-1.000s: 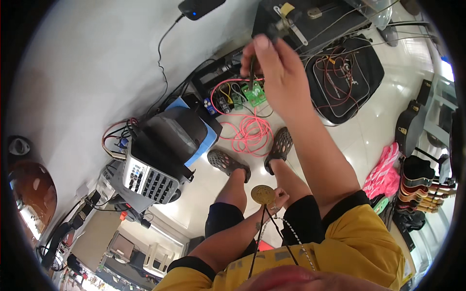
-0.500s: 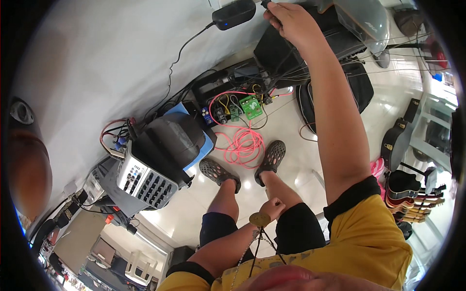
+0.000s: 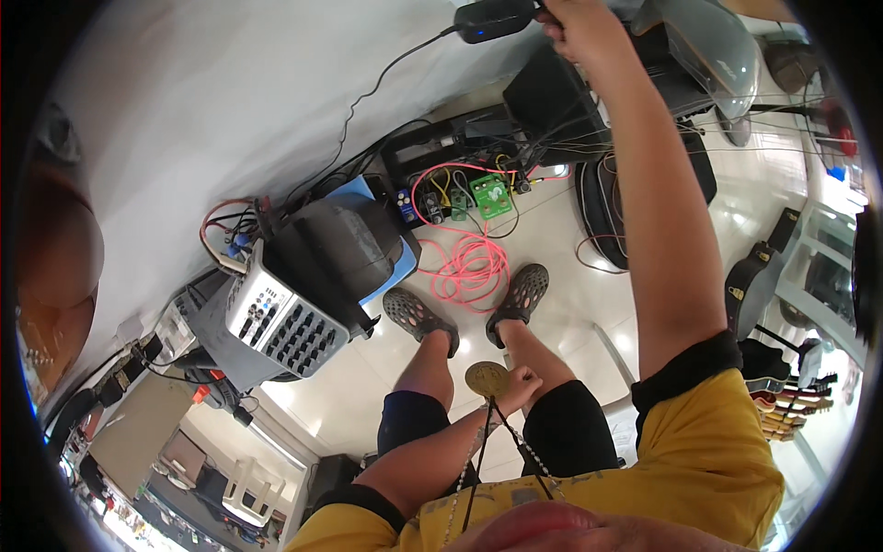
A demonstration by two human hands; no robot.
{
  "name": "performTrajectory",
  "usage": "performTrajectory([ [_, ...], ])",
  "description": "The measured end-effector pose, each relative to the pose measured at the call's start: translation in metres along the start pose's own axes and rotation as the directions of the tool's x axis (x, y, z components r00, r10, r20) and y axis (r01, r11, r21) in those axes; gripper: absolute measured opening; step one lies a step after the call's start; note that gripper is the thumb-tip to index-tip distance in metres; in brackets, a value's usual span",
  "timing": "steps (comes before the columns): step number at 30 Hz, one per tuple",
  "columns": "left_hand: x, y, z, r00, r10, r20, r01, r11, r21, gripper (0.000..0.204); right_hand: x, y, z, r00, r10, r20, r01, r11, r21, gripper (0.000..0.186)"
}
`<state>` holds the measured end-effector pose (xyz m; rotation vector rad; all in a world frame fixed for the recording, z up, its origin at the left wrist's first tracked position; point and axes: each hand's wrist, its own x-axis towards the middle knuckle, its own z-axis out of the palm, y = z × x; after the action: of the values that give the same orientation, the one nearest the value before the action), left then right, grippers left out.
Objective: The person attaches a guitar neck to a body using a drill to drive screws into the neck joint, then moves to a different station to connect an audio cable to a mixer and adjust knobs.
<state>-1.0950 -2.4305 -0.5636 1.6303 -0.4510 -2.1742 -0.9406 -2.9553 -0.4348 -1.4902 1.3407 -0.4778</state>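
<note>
My right hand (image 3: pixel 578 35) is raised at the top, fingers closed on a small dark piece at the end of a black adapter (image 3: pixel 492 20), which has a blue light and a cord against the white wall. I cannot make out that piece. My left hand (image 3: pixel 521 386) is low by my right thigh, fingers curled, beside a hanging brass-coloured medallion (image 3: pixel 487 377); whether it holds anything is hidden. Below, effect pedals (image 3: pixel 490 197) stand on the floor with a coiled pink cable (image 3: pixel 464 267).
A silver-faced mixer (image 3: pixel 285 331) on black gear is at left. A black speaker (image 3: pixel 538 83), cables and a soft black case (image 3: pixel 598 216) lie right of the pedals. A hard case (image 3: pixel 747 285) and guitars (image 3: pixel 786 405) stand further right. A brown glossy object (image 3: pixel 60 248) edges the left.
My right hand has risen from above the pedals to the adapter at the top, moving rightward lately. My left hand stays low. The adapter appears further right and the view has shifted.
</note>
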Motion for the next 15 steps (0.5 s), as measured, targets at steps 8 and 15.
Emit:
performTrajectory([
  [8, 0.004, -0.006, 0.003, 0.983, 0.052, -0.174, -0.042, 0.998, 0.056, 0.032, 0.056, 0.021, -0.061, 0.951, 0.080, 0.298, -0.036, 0.988, -0.150, 0.047],
  [15, -0.012, -0.012, 0.005, 0.932, 0.010, -0.362, 0.050, 0.986, 0.157, 0.032, -0.076, 0.016, -0.023, 0.834, -0.550, -0.051, 0.453, 0.735, -0.504, 0.043],
])
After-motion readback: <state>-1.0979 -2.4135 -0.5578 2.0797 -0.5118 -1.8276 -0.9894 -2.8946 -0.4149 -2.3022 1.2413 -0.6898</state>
